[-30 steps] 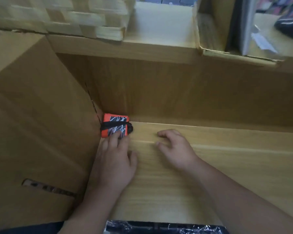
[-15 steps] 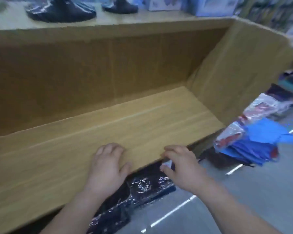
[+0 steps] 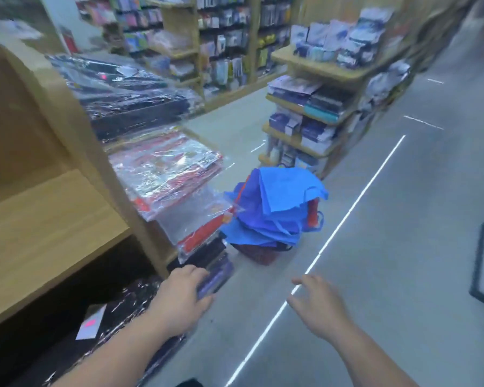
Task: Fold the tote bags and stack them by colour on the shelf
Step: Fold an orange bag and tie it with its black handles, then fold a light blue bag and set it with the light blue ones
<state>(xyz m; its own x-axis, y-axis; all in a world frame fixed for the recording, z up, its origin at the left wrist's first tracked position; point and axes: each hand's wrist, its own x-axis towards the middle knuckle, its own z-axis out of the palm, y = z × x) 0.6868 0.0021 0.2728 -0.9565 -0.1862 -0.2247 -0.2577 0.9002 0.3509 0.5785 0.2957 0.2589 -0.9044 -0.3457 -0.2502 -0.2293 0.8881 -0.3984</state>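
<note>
my left hand (image 3: 183,298) hangs low by the end of the wooden shelf (image 3: 48,219), fingers loosely bent and holding nothing. its fingertips lie over the edge of a stack of dark wrapped packs (image 3: 218,270); i cannot tell whether they touch. my right hand (image 3: 317,305) is out over the grey floor (image 3: 403,247), fingers spread and relaxed, also with nothing in it, just above a white line (image 3: 347,216) painted on the floor.

the tote bags (image 3: 277,208) sit ahead of both hands, well apart from them: a loose, unfolded blue heap with some red showing at its right side, piled on a dark red basket (image 3: 259,255) on the floor. the heap is just beside the shelf end, where clear-wrapped red packs (image 3: 165,169) jut out.

the shelf board nearest me is bare wood. beyond the heap stands 1 display stand (image 3: 313,107) with blurred goods.
</note>
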